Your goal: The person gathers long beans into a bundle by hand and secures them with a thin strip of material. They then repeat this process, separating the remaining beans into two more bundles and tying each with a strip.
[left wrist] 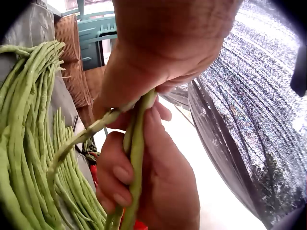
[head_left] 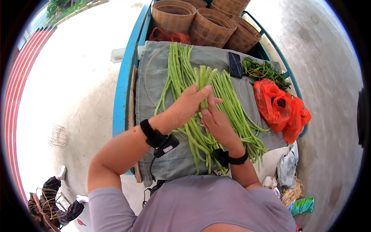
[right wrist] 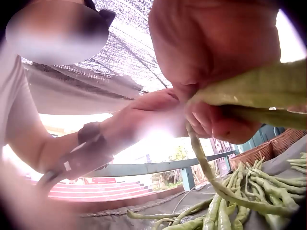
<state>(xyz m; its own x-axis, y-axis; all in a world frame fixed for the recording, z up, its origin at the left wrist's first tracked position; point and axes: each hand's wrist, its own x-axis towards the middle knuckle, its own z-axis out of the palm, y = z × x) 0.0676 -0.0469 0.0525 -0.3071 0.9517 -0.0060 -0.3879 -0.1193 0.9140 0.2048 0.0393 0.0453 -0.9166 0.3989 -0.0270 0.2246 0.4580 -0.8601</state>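
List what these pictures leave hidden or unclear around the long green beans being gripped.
Head view: left hand and right hand cover the middle of the gripped bundle of long green beans.
Head view: the top edge cuts off the rear brown woven baskets.
Head view: crumpled orange plastic bags hide their contents.
Right wrist view: glare blurs the left hand.

Forearms angled inward, the left hand (head_left: 188,105) and right hand (head_left: 215,123) meet and touch, fingers curled in a grip.
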